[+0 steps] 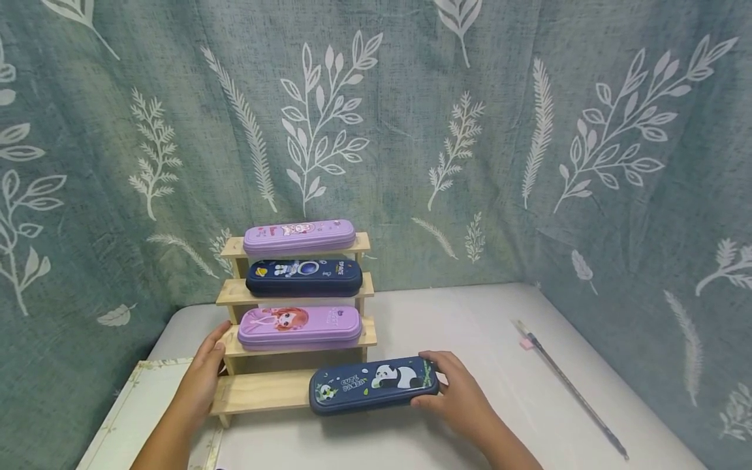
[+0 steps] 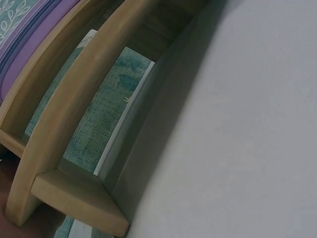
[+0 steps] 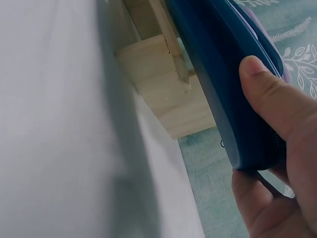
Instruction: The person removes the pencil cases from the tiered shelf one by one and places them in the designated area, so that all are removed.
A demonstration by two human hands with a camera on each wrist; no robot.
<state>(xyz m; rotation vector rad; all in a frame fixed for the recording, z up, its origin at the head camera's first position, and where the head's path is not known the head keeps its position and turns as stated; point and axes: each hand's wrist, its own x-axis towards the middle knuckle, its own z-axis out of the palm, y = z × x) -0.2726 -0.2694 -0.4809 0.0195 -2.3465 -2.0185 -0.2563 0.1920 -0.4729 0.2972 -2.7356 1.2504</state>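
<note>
My right hand [image 1: 461, 395] grips the right end of a navy pencil case [image 1: 376, 385] with a panda print, its thumb [image 3: 267, 91] along one long side. The case is held slightly tilted in front of the wooden stepped rack [image 1: 264, 391], overlapping the right part of the bottom step. My left hand [image 1: 202, 378] holds the rack's left side by the lower steps; in the left wrist view only a bit of it shows behind the wood. Higher steps bear a lilac case [image 1: 299, 329] with a girl print, a dark space case [image 1: 305, 279] and another lilac case [image 1: 299, 238].
A thin dark stick-like tool [image 1: 578, 388] lies on the white table [image 1: 458, 326] at the right, by a small pink piece [image 1: 525, 344]. A pale floral-edged board [image 1: 132, 411] is at the left. Green leaf-patterned cloth [image 1: 399, 130] hangs behind.
</note>
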